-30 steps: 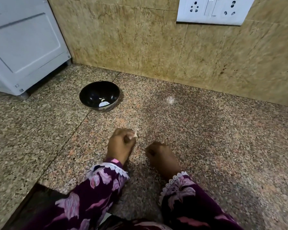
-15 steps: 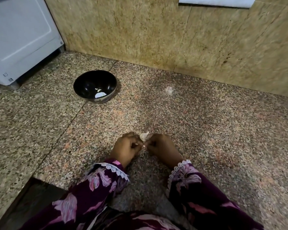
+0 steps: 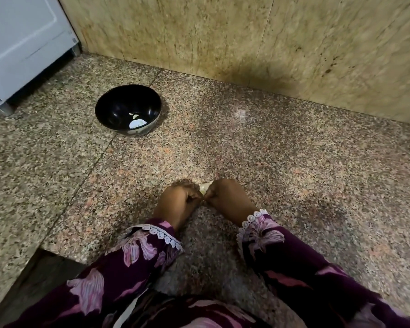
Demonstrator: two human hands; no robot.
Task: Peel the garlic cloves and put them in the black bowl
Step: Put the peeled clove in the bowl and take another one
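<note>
Clove [image 3: 204, 186]: pale, pinched between the fingertips of both hands, only its upper end showing; held low over the counter, whether touching it cannot be told.
Left hand [image 3: 175, 202]: fingers curled, tips on the clove, knuckles meeting the right hand.
Right hand [image 3: 227, 197]: fingers curled, tips on the clove from the other side.
Sleeves [image 3: 265, 230]: dark purple, pink flowers, white lace cuffs.
Counter [image 3: 294, 176]: speckled pinkish-grey granite; one seam runs diagonally from the wall past the bowl toward the near left. A small pale spot lies far of the hands, near the wall.
Bowl [image 3: 115, 110]: black, upright, far and left of the hands, well apart from them; a few pale pieces lie in its bottom.
Wall [image 3: 223, 39]: tan stone tiles, meeting the counter along the far edge.
Appliance [image 3: 21, 43]: white, far left corner, standing on small feet.
Edges: the counter drops off at the near left corner into a dark gap. Bare granite spreads right of the hands and between hands and bowl.
</note>
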